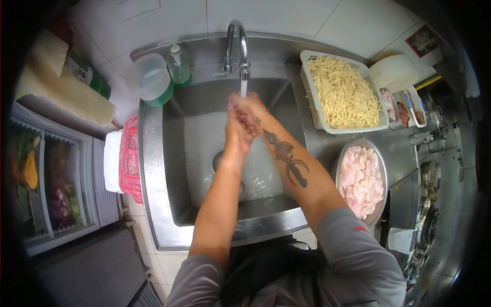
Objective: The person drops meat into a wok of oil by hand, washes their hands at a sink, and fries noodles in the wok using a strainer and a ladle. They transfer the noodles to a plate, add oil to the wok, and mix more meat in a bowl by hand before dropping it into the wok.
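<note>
Both of my hands are together under running water from the chrome faucet (245,48), above the steel sink basin (204,135). My left hand (238,130) presses against my right hand (250,106). Their fingers overlap and are smeared by motion, so how far they are bent does not show. Between the palms I can make out no object. Water splashes on the basin floor below, near the round drain (219,162), which my left forearm partly hides.
Right of the sink stand a white basket of noodles (342,92) and a metal bowl of pale raw meat pieces (361,179). A soap pump bottle (178,66) and a plastic tub of green liquid (154,82) are at back left. A glass-front fridge (56,179) is further left.
</note>
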### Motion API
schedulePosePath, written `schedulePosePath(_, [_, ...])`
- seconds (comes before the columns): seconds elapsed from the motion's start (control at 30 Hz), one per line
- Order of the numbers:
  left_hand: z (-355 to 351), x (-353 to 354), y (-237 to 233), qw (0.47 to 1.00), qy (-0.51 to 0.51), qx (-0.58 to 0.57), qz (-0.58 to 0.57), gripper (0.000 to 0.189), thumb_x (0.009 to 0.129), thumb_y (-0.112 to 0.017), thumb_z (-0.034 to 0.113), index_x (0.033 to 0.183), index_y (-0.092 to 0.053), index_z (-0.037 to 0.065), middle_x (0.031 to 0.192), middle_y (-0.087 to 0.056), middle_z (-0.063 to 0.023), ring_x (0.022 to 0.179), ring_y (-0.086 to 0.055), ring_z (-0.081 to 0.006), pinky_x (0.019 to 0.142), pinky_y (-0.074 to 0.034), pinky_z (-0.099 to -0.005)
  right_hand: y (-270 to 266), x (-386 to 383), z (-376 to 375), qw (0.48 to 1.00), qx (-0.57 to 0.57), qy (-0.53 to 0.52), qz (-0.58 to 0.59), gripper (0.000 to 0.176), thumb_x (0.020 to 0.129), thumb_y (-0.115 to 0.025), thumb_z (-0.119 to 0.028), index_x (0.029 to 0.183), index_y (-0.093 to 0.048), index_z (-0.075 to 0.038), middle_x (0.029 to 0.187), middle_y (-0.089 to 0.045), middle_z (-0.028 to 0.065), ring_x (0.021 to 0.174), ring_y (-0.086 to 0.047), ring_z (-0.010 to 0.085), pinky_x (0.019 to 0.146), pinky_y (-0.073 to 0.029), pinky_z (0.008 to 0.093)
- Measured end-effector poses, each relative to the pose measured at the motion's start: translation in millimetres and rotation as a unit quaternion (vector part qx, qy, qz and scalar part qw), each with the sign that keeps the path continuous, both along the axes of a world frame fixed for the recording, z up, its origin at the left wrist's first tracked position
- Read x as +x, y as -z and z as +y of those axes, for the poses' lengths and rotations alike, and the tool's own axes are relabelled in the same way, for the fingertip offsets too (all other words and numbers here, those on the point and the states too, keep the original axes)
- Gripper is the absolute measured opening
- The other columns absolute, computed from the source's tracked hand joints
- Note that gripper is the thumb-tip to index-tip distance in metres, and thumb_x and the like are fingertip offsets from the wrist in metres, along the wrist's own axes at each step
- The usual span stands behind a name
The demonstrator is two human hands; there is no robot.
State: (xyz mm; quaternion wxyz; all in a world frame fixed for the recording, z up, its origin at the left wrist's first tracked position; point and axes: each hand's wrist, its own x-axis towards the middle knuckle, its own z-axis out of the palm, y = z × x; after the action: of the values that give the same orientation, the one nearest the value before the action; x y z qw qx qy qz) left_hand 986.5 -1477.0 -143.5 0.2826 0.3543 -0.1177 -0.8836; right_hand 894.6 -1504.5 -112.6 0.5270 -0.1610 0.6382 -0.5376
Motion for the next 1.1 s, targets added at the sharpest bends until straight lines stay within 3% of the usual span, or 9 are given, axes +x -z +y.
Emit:
schedulePosePath(0.17, [-23, -15, 18, 0.999, 0.034, 0.005, 0.016, 0.028, 0.092, -0.048, 0.043, 0.079, -0.047, 0.019, 0.062, -0.043, 0.0040, 0.046, -0.035, -0.0100, 0.043, -0.029, -0.0251, -51, -13, 13, 0.987, -0.010, -0.114, -0.112, 0.013, 0.084, -0.060, -0.008, 0.089, -0.059, 0.004, 0.078, -0.061, 0.0107, 0.063, -0.062, 0.0189, 0.053, -0.052, 0.0277])
schedulePosePath(0.3, [-49, -25, 31, 0.988, 0.031, -0.121, 0.095, 0.024, 0.092, -0.048, 0.034, 0.078, -0.052, 0.015, 0.064, -0.048, 0.0046, 0.039, -0.034, -0.0090, 0.036, -0.027, -0.0251, -47, -23, 9, 0.997, -0.027, -0.065, 0.008, 0.016, 0.084, -0.061, -0.007, 0.093, -0.062, 0.007, 0.082, -0.063, 0.0118, 0.066, -0.062, 0.0196, 0.057, -0.053, 0.0287])
schedulePosePath(0.47, [-123, -14, 21, 0.970, 0.005, -0.188, -0.153, 0.017, 0.090, -0.048, 0.018, 0.093, -0.058, 0.005, 0.072, -0.054, -0.0033, 0.065, -0.053, -0.0163, 0.061, -0.046, -0.0336, -49, -18, 6, 0.968, -0.007, -0.167, 0.187, 0.014, 0.083, -0.063, -0.010, 0.085, -0.067, 0.003, 0.079, -0.066, 0.0104, 0.069, -0.064, 0.0170, 0.058, -0.053, 0.0280])
schedulePosePath(0.67, [-194, -32, 43, 0.983, -0.143, -0.113, 0.010, 0.014, 0.090, -0.045, 0.014, 0.090, -0.057, 0.007, 0.082, -0.057, -0.0092, 0.075, -0.054, -0.0239, 0.069, -0.046, -0.0370, -60, -40, 41, 0.950, -0.091, -0.126, 0.269, 0.015, 0.080, -0.062, -0.013, 0.082, -0.069, 0.001, 0.074, -0.067, 0.0116, 0.064, -0.064, 0.0181, 0.058, -0.052, 0.0317])
schedulePosePath(0.73, [-192, -43, 56, 0.957, -0.142, -0.248, -0.043, 0.016, 0.092, -0.049, 0.019, 0.095, -0.058, 0.007, 0.082, -0.056, -0.0056, 0.073, -0.053, -0.0189, 0.068, -0.045, -0.0336, -70, -52, 67, 0.835, -0.048, -0.228, 0.499, 0.025, 0.079, -0.063, -0.022, 0.085, -0.068, 0.001, 0.075, -0.066, 0.0185, 0.070, -0.065, 0.0295, 0.067, -0.052, 0.0388])
schedulePosePath(0.97, [-136, -35, 25, 0.637, 0.049, -0.709, -0.299, 0.040, 0.089, -0.057, 0.030, 0.118, -0.056, 0.003, 0.104, -0.060, -0.0054, 0.094, -0.054, -0.0149, 0.077, -0.043, -0.0286, -89, -65, 150, 0.732, 0.033, -0.308, 0.606, 0.021, 0.075, -0.062, -0.016, 0.083, -0.066, 0.002, 0.088, -0.065, 0.0207, 0.088, -0.064, 0.0347, 0.077, -0.051, 0.0433])
schedulePosePath(1.03, [-94, -20, 7, 0.770, 0.289, -0.441, -0.358, 0.046, 0.088, -0.053, 0.035, 0.127, -0.052, 0.011, 0.111, -0.059, -0.0047, 0.097, -0.055, -0.0179, 0.077, -0.044, -0.0307, -108, -73, 183, 0.734, -0.005, -0.243, 0.634, 0.019, 0.074, -0.061, -0.013, 0.084, -0.065, 0.002, 0.089, -0.065, 0.0219, 0.091, -0.063, 0.0331, 0.079, -0.051, 0.0430])
schedulePosePath(1.07, [-99, -5, 47, 0.741, 0.455, -0.402, -0.287, 0.051, 0.087, -0.052, 0.040, 0.129, -0.050, 0.011, 0.110, -0.058, -0.0046, 0.093, -0.055, -0.0178, 0.074, -0.045, -0.0327, -125, -80, 203, 0.747, -0.010, -0.226, 0.625, 0.019, 0.073, -0.061, -0.013, 0.085, -0.064, 0.002, 0.089, -0.064, 0.0224, 0.091, -0.063, 0.0321, 0.079, -0.050, 0.0428])
schedulePosePath(1.1, [-87, 5, 65, 0.550, 0.585, -0.507, -0.314, 0.055, 0.084, -0.058, 0.041, 0.127, -0.051, 0.007, 0.101, -0.061, -0.0039, 0.086, -0.057, -0.0176, 0.070, -0.047, -0.0340, -129, -88, 224, 0.753, -0.020, -0.193, 0.629, 0.020, 0.074, -0.061, -0.012, 0.086, -0.064, 0.002, 0.087, -0.064, 0.0220, 0.089, -0.063, 0.0326, 0.078, -0.050, 0.0428])
